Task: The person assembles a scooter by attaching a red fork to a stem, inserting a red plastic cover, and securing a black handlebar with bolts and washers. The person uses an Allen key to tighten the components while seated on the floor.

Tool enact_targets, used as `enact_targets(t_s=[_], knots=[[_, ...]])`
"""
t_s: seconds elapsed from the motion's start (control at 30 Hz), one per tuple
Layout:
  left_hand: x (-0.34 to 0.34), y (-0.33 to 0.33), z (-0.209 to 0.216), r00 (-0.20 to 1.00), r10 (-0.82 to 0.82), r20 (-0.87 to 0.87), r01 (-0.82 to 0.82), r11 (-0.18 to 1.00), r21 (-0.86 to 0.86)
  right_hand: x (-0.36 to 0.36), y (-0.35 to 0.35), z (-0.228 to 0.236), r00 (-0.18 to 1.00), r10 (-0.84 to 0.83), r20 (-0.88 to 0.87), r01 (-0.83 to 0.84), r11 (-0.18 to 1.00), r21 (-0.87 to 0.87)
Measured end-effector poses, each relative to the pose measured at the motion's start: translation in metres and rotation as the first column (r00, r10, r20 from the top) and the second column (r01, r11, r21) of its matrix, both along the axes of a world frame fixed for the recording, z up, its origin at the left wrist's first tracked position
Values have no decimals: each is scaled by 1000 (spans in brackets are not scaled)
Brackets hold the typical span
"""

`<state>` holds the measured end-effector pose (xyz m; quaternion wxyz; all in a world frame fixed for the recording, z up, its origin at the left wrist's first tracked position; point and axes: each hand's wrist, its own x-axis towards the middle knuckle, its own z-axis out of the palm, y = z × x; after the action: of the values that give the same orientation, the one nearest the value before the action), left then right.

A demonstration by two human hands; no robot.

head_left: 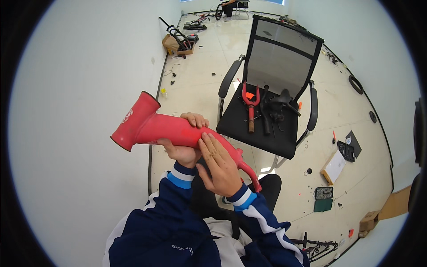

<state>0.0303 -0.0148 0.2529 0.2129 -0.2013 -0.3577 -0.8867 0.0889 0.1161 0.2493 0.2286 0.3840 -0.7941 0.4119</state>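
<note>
A red bicycle frame (167, 129) lies slantwise before me, its wide head tube up at the left and its thin rear stays down by my right knee. My left hand (183, 153) wraps around the main tube from below, thumb on the near side and fingertips over the far side. Flat on the tube's upper face rests my right hand (219, 167), its fingers stretched out. On the seat of the black office chair (233, 120) ahead lie a red fork (251, 107), a black bar-shaped part (266, 113) and a black bicycle saddle (281, 100).
White walls stand at left and right. At right on the floor are an open black tool case (346, 151), a white-topped box (334, 167), a green case of small parts (323, 204) and a tyre (355, 84). A box of bicycle parts (184, 48) and a seated person (228, 8) are farther off.
</note>
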Motion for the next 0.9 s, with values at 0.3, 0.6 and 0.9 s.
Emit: enact_targets(t_s=[0.3,0.6,0.9], knots=[[5,-18,2,994,94,59,-100,990,104,4,15,-40,997,-68,-28,72,984,165],[1,-17,-2,989,146,-4,-146,988,55,-2,35,-43,993,-114,-30,118,966,231],[-5,25,-31,974,130,-184,-198,885,-421,6,56,35,970,-242,-20,230,939,-255]])
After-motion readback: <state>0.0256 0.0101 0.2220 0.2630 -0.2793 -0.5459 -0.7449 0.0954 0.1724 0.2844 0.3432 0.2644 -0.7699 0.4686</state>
